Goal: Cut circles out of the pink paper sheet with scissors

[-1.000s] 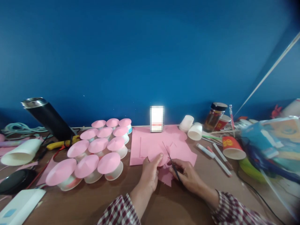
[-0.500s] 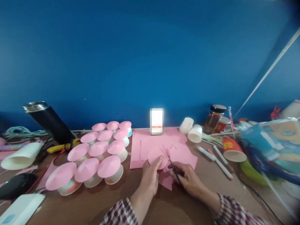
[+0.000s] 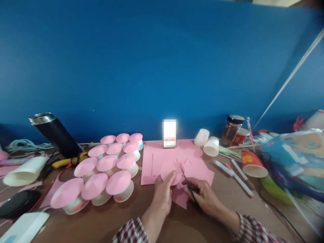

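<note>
A round piece of pink paper is pinched in my left hand, the thumb lying on top. My right hand is closed around dark scissors, whose thin blades point up and left beside the circle's right edge. Whether the blades touch the paper I cannot tell. Below the circle, between my hands, lies a jagged pink scrap. Larger pink sheets are spread on the table behind my hands.
On the left stand rows of paper cups with pink cone tops. A black flask leans behind yellow-handled pliers. To the right lie white cups, markers, a red cup and a jar. A blurred bright phone-like object stands by the wall.
The whole scene sits slightly lower in the picture, as the camera has tipped up a little. Both hands keep their hold, with hardly any movement against the paper.
</note>
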`<state>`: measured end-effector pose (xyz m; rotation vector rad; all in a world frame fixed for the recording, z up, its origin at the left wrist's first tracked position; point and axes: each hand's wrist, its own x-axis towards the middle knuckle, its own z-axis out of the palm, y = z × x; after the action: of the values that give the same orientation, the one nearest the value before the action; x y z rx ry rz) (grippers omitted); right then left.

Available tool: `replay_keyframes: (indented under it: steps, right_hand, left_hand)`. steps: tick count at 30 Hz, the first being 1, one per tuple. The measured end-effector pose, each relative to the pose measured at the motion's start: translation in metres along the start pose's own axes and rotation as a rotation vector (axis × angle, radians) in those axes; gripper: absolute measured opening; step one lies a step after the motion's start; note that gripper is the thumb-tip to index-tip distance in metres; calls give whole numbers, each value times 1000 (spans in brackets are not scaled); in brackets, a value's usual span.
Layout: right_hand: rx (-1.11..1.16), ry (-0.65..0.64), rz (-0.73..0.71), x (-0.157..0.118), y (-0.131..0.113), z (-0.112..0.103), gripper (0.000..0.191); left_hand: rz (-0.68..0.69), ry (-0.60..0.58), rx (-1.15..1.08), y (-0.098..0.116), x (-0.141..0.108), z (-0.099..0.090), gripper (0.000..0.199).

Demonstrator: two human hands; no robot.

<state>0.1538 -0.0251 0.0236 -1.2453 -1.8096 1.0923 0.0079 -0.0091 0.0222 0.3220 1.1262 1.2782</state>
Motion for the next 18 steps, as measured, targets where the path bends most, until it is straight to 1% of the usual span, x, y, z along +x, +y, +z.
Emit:
replay_keyframes:
  steps: [3,7,10,12,13,14,18]
  right_hand:
    - [9,-15,29,0,1,-1,19]
    - [-4,-9,33,0,2,-1,22]
    - [-9,-1,25,0,1,-1,24]
    - [6,-9,12,0,1,0,26]
    - [12,-6,6,0,1,0,26]
    - [10,-3,3,1,0,0,26]
    - [4,-2,12,1,0,-1,26]
  left_hand:
    - [8,3,4,-2,2,-2,41]
    - [29,-42,-7,-1,2,-1,38]
    - [9,-24,-12,1,0,1,38]
    - [-2,15,-13,1,-1,2,38]
    - [-5,-2,-13,0,-1,2,38]
    - [21,-19,-17,0,0,1,37]
    - [58,-41,-52,-3,2,-1,39]
